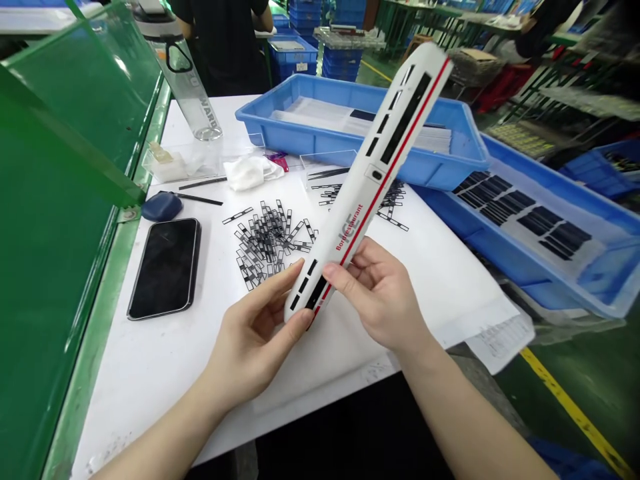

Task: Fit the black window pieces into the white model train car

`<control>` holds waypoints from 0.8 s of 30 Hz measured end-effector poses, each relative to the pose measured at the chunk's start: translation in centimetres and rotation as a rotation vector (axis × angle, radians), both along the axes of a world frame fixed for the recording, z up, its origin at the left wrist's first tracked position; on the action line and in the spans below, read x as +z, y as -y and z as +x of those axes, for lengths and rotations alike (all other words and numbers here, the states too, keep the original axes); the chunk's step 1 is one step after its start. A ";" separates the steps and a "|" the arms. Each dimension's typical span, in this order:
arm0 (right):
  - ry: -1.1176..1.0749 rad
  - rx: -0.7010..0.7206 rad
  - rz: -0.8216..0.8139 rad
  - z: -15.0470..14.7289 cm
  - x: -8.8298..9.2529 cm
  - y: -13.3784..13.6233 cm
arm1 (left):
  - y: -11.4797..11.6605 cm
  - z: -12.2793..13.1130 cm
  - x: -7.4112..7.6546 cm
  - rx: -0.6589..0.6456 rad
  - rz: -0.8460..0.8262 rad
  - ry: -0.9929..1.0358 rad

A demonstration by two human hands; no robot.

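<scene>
A long white model train carriage (376, 180) with a red stripe and black window strips slants up and away from me. Its lower end sits in my left hand (255, 333), with the fingers and thumb around it. My right hand (380, 293) grips the same end a little higher, its fingers against the red stripe. Below the carriage, a loose pile of small black-framed window strips (267, 243) lies on the white table sheet (430, 293). A few more strips (393, 223) lie partly hidden behind the carriage.
A black smartphone (165, 269), a blue pouch (161, 207), black tweezers (200, 199) and a white cloth (247, 172) lie on the table. Blue trays (360, 157) hold sheets and dark strips. A green panel (65, 133) rises at the left. A person (225, 40) stands beyond.
</scene>
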State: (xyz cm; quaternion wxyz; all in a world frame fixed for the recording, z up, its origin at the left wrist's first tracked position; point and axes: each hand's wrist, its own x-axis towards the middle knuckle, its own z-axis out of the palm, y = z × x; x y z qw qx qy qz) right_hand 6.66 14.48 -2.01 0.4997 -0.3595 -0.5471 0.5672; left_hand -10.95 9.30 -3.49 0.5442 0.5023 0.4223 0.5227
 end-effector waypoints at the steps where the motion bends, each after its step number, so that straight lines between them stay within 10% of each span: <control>1: -0.001 0.019 0.006 0.2 0.0 -0.1 | 0.0 0.0 0.0 -0.009 0.007 0.016; 16: -0.008 -0.058 -0.083 0.0 1.0 1.6 | 0.0 0.1 0.2 -0.003 -0.025 0.026; 24: 0.072 0.182 0.004 1.1 1.5 3.4 | -0.4 -0.1 0.5 -0.091 0.056 0.135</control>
